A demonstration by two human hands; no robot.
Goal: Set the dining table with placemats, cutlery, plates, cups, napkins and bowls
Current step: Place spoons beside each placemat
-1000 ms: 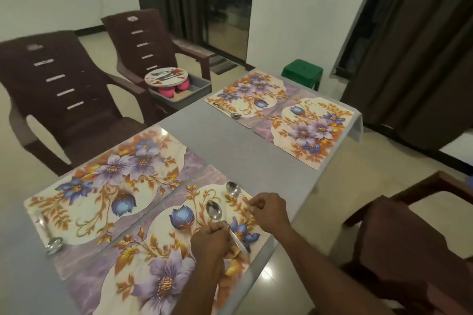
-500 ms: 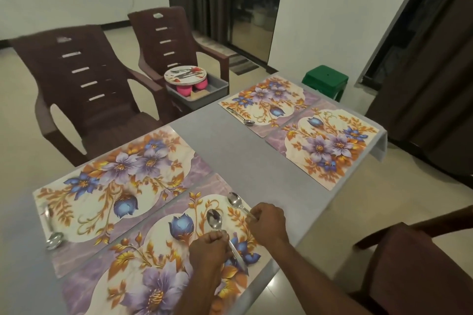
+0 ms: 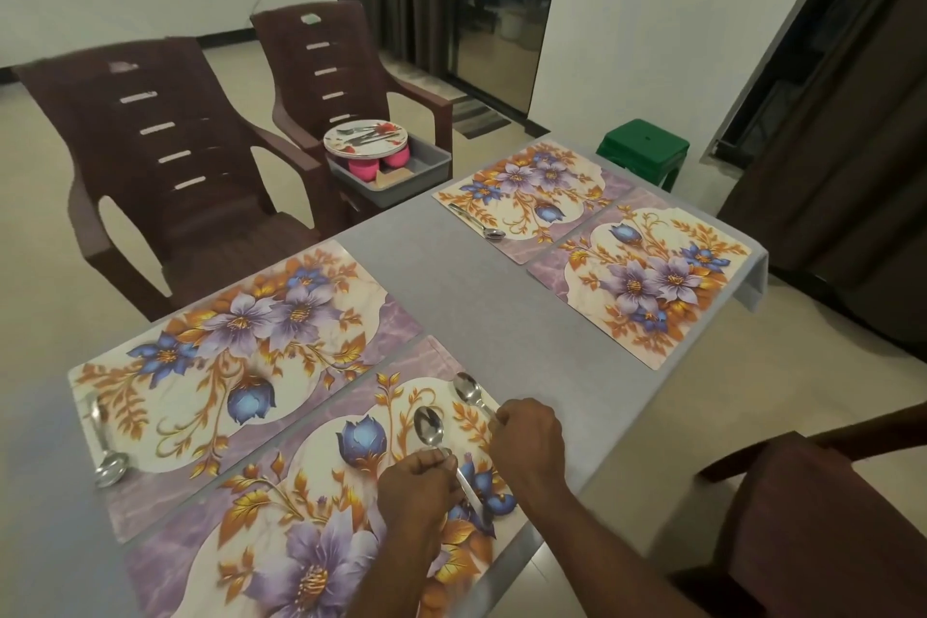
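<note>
The left hand (image 3: 414, 481) curls round the handle of a spoon (image 3: 429, 424), a shiny steel one whose oval bowl points away from the knuckles. Just right of it, the right hand (image 3: 529, 437) pinches the handle of a second spoon (image 3: 466, 387), its bowl also ahead of the fingers. Both spoons lie on the near mat (image 3: 311, 492), purple-edged with blue and lilac flowers and gold leaves. Far ahead of the hands, a grey tub (image 3: 419, 173) on a chair (image 3: 346, 65) carries a stack of plates (image 3: 364, 140) and pink cups (image 3: 362, 169).
</note>
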